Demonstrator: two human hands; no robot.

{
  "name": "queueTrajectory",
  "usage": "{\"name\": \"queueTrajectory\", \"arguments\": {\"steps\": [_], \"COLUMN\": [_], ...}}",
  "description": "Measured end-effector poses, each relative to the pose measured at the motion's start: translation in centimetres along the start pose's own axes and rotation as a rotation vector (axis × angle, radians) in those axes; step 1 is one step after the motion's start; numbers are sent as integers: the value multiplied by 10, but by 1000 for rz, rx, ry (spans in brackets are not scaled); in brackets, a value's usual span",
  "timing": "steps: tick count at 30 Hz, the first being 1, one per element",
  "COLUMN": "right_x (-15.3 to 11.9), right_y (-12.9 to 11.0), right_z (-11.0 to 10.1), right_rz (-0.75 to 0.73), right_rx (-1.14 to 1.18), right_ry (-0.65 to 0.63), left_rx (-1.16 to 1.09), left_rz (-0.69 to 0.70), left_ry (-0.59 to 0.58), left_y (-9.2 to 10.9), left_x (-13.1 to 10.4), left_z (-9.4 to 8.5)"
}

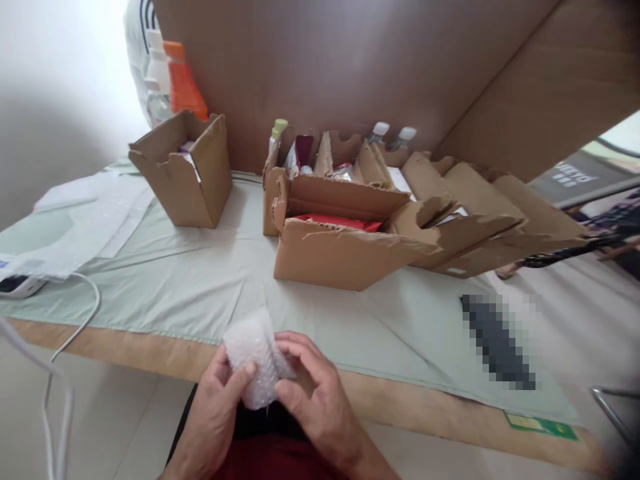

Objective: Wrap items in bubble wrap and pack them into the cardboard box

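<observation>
The left hand (220, 400) is pinching a small piece of bubble wrap (254, 357), with its thumb lying flat on the front. The right hand (323, 393) is gripping the other edge, its thumb and fingers curling around a fold. The bubble wrap is sitting between both hands, just over the table's near edge and close to the body, maybe because it is easier to see and handle there. (I cannot tell if anything is hiding inside.) Past the hands, a low cardboard box (325, 260) is standing on the pale green cloth (200, 267), and a red packet (345, 221) is resting in it. Its open top is probably making things easy to reach. Off beyond the left hand, clear plastic sheets (90, 217) are lying flat, and a white cable (99, 297) is hanging over the edge.
</observation>
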State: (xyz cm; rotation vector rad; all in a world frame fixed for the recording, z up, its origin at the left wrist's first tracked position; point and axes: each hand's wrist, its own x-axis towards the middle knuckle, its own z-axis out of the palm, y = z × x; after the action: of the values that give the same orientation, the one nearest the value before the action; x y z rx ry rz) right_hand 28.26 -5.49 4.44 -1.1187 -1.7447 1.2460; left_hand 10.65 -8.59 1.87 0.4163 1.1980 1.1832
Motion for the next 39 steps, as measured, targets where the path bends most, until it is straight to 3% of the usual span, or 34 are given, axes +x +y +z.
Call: {"name": "queueTrajectory", "arguments": {"steps": [2, 5, 9, 11, 13, 16, 18, 20, 23, 27, 29, 32, 35, 39], "right_x": [-12, -22, -21, -23, -29, -40, -42, -38, -22, 14, 38, 79, 116, 162], "right_y": [3, 18, 40, 43, 40, 23, 6, -15, -46, -77, -87, -94, -100, -115], "right_z": [13, 26, 16, -4, -34, -85, -119, -151, -192, -231, -243, -248, -230, -189], "right_rz": [-83, -248, -469, -414, -240, -15, 15, 10, -36, -64, -59, -85, -108, -81], "right_rx": [-160, -424, -583, -538, -466, -370, -300, -254, -278, -394, -484, -606, -597, -686], "right_ry": [53, 156, 311, 313, 331, 383, 428, 474, 576, 730, 665, 361, 125, -126], "left_rx": [127, 215, 189, 201, 325, 650, 817, 918, 996, 995, 1001, 985, 949, 887], "left_rz": [64, 46, 4, 105, 328, 820, 1129, 1329, 1449, 1466, 1467, 1459, 1436, 1392], "left_ry": [104, 189, 74, -26, -44, 78, 144, 162, 98, 45, 52, 77, 83, 36], "left_y": [-2, -6, -16, -18, -8, 29, 61, 89, 106, 89, 78, 71, 70, 67], "left_x": [2, 4, 1, 2, 9, 30, 49, 67, 85, 90, 88, 87, 88, 89], "left_z": [7, 21, 34, 36, 38, 54, 73, 94, 114, 109, 103, 100, 101, 101]}}
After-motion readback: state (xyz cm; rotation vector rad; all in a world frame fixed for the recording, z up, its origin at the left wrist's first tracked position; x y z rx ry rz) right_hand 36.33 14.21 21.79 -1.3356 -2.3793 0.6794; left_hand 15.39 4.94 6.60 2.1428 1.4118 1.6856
